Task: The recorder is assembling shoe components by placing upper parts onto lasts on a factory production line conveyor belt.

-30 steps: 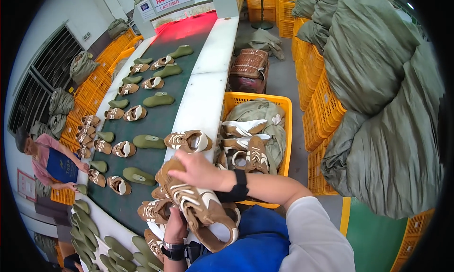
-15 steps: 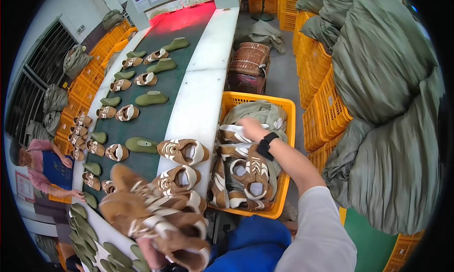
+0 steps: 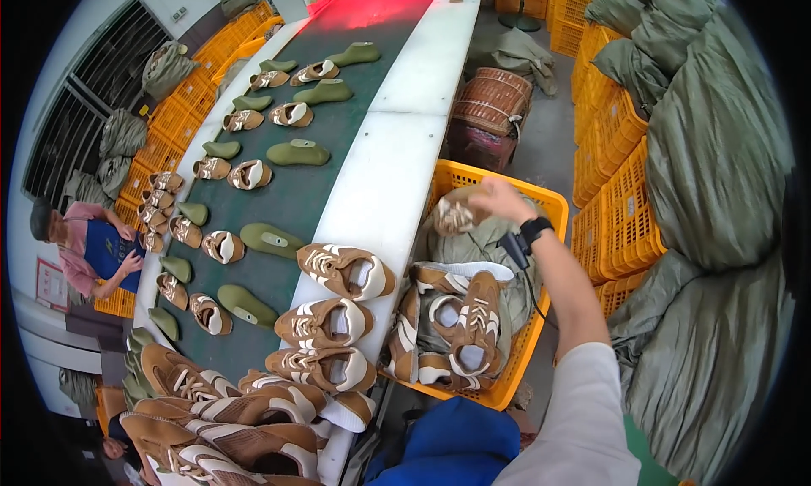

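My right hand (image 3: 500,200) grips a brown and white sneaker (image 3: 454,215), smeared by motion, over the far part of a yellow crate (image 3: 553,211). Inside that crate several more brown sneakers (image 3: 475,325) lie on a green-grey cloth (image 3: 498,241). My left hand is out of sight; a bunch of brown sneakers (image 3: 245,444) fills the lower left, and whether the hand is under it cannot be seen. Beyond the bunch, brown sneakers (image 3: 346,270) stand in a row on the white ledge (image 3: 405,156).
A dark green conveyor belt (image 3: 329,182) carries sneakers and green shoe lasts (image 3: 270,239). Across it a person in a blue apron (image 3: 110,249) stands. Stacked yellow crates (image 3: 625,199) and big green-grey sacks (image 3: 718,148) line the right. A wicker basket (image 3: 494,101) stands behind my crate.
My right hand has lifted a sneaker off the crate's contents. The sneakers that my left hand held are now lower, and that hand has gone from sight. The other person's hand has left the belt's edge.
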`<state>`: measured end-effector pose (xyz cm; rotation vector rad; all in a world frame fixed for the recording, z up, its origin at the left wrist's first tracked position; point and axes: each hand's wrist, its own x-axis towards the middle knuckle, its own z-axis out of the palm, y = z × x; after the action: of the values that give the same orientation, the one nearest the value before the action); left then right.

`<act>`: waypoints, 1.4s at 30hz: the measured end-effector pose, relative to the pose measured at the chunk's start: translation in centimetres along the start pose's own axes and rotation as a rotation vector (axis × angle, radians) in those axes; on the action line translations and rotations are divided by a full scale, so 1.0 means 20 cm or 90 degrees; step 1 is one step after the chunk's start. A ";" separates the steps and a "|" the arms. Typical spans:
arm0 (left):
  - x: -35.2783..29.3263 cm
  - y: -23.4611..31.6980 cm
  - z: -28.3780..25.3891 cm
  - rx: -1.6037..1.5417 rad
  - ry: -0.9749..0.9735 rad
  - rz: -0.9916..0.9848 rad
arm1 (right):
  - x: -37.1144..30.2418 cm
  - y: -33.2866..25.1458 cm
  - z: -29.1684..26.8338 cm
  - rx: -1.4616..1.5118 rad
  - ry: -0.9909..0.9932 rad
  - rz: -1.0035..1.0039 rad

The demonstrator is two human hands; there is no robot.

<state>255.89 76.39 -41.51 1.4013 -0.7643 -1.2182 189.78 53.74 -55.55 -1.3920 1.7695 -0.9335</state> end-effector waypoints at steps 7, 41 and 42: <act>-0.02 0.02 0.11 -0.071 -0.060 0.060 | -0.24 -0.40 -0.35 0.573 0.051 -0.010; -0.23 0.22 0.68 0.255 -0.394 0.362 | -1.64 -1.42 0.74 0.260 0.027 -0.541; -0.16 0.22 0.66 0.388 -0.453 0.394 | -1.62 -1.39 0.75 0.233 0.049 -0.530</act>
<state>243.24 74.30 -35.15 1.0131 -2.0265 -0.9993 221.97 79.06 -36.48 -1.8678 0.9491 -1.6519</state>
